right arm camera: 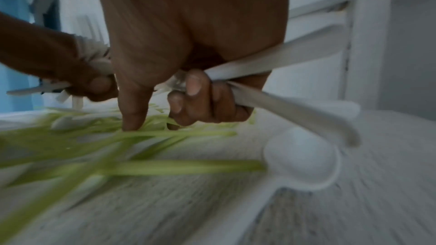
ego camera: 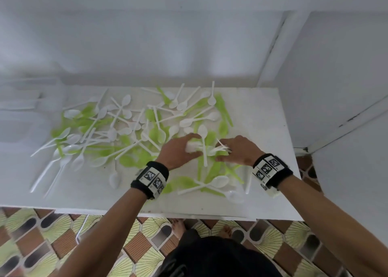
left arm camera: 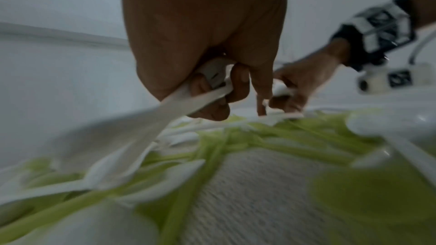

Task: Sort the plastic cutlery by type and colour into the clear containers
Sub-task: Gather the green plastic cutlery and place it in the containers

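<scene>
While both hands work low over the white table (ego camera: 262,117), my left hand (ego camera: 178,151) curls round a bundle of white cutlery (left arm camera: 179,103), fingers wrapped tight; my right hand (ego camera: 239,151) grips more white handles (right arm camera: 271,62), index finger pointing down onto a green piece (right arm camera: 179,133); white and green spoons (ego camera: 126,127) lie scattered across the tabletop, mixed together; clear containers blur at far left (ego camera: 23,117)

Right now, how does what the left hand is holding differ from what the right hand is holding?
The left hand grips a bundle of white cutlery in all its curled fingers. The right hand grips white handles with an extended finger touching green cutlery. Both hold white only.
</scene>
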### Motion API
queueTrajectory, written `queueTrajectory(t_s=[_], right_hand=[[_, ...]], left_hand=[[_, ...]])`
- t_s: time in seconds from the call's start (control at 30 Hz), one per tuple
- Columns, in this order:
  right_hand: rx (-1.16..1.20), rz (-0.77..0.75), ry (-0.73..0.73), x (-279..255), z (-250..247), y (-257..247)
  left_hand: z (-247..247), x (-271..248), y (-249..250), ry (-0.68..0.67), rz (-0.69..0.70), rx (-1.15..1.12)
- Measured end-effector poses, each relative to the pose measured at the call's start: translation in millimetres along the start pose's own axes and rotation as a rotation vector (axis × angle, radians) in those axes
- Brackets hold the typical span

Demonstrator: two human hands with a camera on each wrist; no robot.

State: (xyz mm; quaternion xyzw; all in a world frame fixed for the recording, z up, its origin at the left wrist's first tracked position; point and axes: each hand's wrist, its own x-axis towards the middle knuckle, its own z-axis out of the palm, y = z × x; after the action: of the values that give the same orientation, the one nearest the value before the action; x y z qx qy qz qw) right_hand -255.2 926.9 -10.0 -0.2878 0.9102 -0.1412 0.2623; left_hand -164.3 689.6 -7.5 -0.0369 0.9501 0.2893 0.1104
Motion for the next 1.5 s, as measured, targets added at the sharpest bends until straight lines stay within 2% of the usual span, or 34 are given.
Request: queueTrajectory(t_s=[0.1, 0.23, 0.43, 0.53, 0.7, 0.93, 1.1, 1.2, 1.3, 1.4, 1.5], right_hand=[[0.027, 0.015, 0.053, -3.0, -3.3, 13.1], [-0.035, 0.023, 0.048, -8.3, -15.3, 26.1], [-0.117, 0.131, 0.065, -2.2, -22.5, 36.7], [-0.087, 0.082, 0.052, 6.8, -16.4, 29.1], [-0.082, -0.048, 0.04, 15.0, 4.0, 2.3], [0.038, -0.033, 0.049, 29.2, 12.0, 12.5], [0.007, 0.004, 0.111, 35.4, -1.0, 5.9], [0.166, 0.005, 0.129, 36.3, -11.6, -23.4], [0.422, -0.001, 0.149, 42.6, -15.9, -58.2], [0.802, -0.009, 0.207, 53.2, -17.3, -99.9], [0.93, -0.061, 0.234, 74.4, -12.9, -149.2]], left_hand=[[23.0, 0.6, 9.3, -0.106, 0.084, 0.289], [26.2, -1.1, 10.4, 0.007, 0.032, 0.337], [27.3, -5.7, -5.9, 0.161, -0.158, 0.243], [34.1, -6.5, -1.7, 0.267, -0.243, 0.168], [46.6, -1.8, 11.0, 0.221, -0.283, 0.155], [47.7, -8.2, 6.2, 0.255, -0.357, 0.088], [19.6, -15.3, 4.3, 0.45, -0.269, -0.082], [-4.3, -14.3, 5.5, 0.492, -0.229, -0.225], [-25.7, -11.3, -1.1, 0.444, -0.245, -0.546], [-40.9, -11.9, -19.2, 0.33, -0.152, -0.792], [-58.1, -12.7, -46.2, 0.305, -0.138, -0.926]])
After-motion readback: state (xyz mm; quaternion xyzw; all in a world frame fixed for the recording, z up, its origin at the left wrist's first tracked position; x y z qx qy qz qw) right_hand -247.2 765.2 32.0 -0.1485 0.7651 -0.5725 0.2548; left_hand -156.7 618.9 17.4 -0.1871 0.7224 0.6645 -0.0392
